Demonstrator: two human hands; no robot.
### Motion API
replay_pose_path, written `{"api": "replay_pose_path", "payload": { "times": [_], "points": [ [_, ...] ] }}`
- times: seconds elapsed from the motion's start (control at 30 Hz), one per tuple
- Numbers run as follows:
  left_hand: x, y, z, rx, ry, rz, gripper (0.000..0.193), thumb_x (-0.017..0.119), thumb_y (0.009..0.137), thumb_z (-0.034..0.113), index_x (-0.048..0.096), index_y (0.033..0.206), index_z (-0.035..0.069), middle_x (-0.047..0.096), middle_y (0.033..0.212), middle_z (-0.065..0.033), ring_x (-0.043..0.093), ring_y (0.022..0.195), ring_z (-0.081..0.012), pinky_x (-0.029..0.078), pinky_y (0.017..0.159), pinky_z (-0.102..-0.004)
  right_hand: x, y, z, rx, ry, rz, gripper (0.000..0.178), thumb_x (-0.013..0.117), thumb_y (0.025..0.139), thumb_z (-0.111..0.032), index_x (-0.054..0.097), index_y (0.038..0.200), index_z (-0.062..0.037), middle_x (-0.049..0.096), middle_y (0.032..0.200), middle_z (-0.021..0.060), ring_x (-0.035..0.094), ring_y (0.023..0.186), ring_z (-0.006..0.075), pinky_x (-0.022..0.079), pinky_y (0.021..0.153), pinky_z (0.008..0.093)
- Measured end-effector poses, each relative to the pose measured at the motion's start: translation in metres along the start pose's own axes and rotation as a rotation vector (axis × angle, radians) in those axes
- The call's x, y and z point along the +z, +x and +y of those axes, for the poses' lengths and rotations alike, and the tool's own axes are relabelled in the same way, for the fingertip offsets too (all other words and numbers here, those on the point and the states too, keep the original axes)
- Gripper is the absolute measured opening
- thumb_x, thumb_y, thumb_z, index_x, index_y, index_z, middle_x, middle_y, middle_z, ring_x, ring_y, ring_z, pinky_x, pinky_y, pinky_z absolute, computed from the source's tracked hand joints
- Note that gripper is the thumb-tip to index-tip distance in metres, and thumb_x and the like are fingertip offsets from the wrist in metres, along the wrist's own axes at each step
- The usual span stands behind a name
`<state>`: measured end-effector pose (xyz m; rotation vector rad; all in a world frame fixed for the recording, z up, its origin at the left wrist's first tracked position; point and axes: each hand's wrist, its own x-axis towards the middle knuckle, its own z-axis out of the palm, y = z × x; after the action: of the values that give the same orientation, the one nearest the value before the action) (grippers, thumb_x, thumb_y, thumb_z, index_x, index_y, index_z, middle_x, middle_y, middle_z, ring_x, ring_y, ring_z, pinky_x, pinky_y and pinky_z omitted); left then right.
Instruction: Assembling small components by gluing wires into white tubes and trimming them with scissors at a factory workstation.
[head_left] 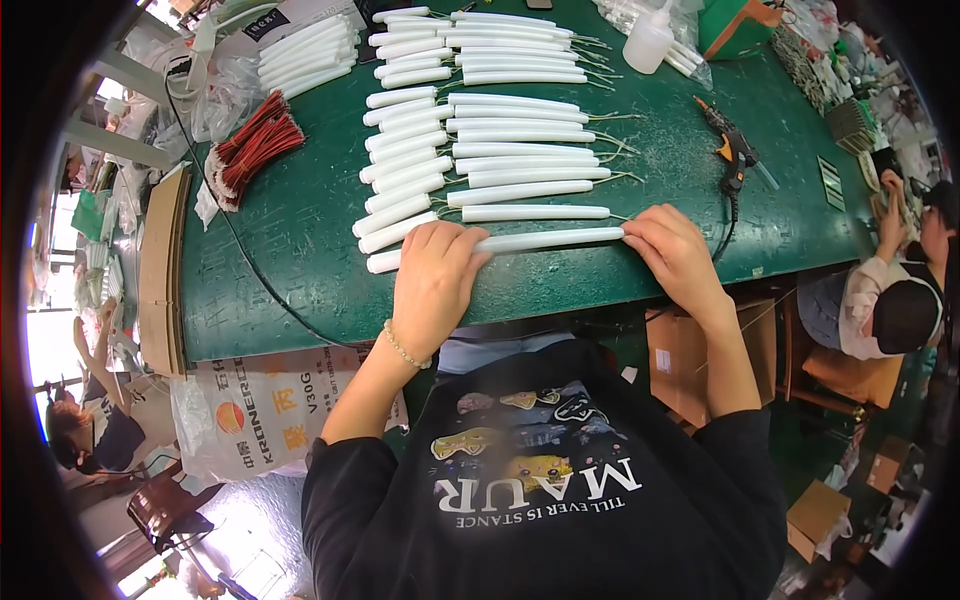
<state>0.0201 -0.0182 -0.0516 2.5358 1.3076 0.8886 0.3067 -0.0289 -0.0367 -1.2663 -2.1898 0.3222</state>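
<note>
A long white candle-shaped tube (560, 239) lies along the near edge of the green table (300, 290). My left hand (435, 275) is closed round its left end, where a thicker white tube (384, 262) pokes out on the other side of the fingers. The joint between the two is hidden under that hand. At the opposite end, my right hand (680, 258) pinches the long tube's tip between thumb and fingers. Just beyond lies another slim white tube (535, 212), with a thin wire at its right end. Several similar pairs are lined up in rows farther back.
An orange-and-black glue gun (737, 150) with a black cord lies to the right. Bundled red wires (250, 145) and a stack of white tubes (310, 55) sit at the left. A white squeeze bottle (649, 42) stands at the back. A co-worker (880, 290) sits at the right.
</note>
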Motion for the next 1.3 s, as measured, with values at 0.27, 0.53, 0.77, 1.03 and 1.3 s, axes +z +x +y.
{"api": "replay_pose_path", "payload": {
  "times": [0.27,0.53,0.77,1.03,1.3],
  "points": [
    [-0.001,0.001,-0.002,0.018,-0.032,0.005,0.020,0.063,0.074,0.008,0.059,0.094,0.004,0.056,0.086,-0.0092,0.052,0.086,-0.0280,0.040,0.078,-0.0376,-0.006,-0.001,-0.002,-0.024,-0.013,-0.037,0.006,0.059,0.077,-0.003,0.060,0.083,-0.0018,0.057,0.077,0.0075,0.053,0.074,0.0255,0.039,0.066,0.0340],
    [-0.002,-0.001,-0.003,0.019,-0.022,0.001,0.021,0.062,0.074,0.008,0.058,0.094,0.004,0.056,0.085,-0.0085,0.052,0.086,-0.0273,0.040,0.078,-0.0376,-0.013,-0.002,0.004,-0.044,-0.005,-0.057,0.005,0.060,0.077,-0.005,0.061,0.082,-0.0030,0.057,0.078,0.0062,0.052,0.077,0.0237,0.037,0.072,0.0331],
    [-0.003,-0.003,-0.005,0.002,-0.037,0.008,0.021,0.062,0.074,0.008,0.058,0.094,0.004,0.055,0.086,-0.0094,0.051,0.086,-0.0279,0.040,0.079,-0.0377,-0.012,-0.004,-0.001,0.005,-0.018,0.003,0.009,0.062,0.076,-0.007,0.061,0.084,-0.0041,0.058,0.079,0.0064,0.053,0.077,0.0236,0.038,0.071,0.0333],
    [-0.004,-0.002,-0.005,0.008,-0.035,0.004,0.021,0.062,0.074,0.008,0.058,0.094,0.004,0.055,0.085,-0.0090,0.051,0.086,-0.0275,0.040,0.078,-0.0373,-0.003,0.001,-0.006,-0.083,-0.072,0.013,0.008,0.063,0.075,-0.005,0.060,0.082,-0.0038,0.058,0.076,0.0060,0.053,0.074,0.0238,0.038,0.069,0.0335],
    [-0.003,0.000,-0.009,-0.005,-0.016,0.020,0.022,0.062,0.074,0.008,0.058,0.095,0.005,0.054,0.086,-0.0090,0.051,0.086,-0.0277,0.040,0.078,-0.0377,-0.015,0.000,0.000,-0.070,-0.066,0.039,0.006,0.062,0.072,-0.003,0.060,0.077,-0.0040,0.058,0.073,0.0054,0.053,0.071,0.0228,0.037,0.068,0.0330]
  ]
}}
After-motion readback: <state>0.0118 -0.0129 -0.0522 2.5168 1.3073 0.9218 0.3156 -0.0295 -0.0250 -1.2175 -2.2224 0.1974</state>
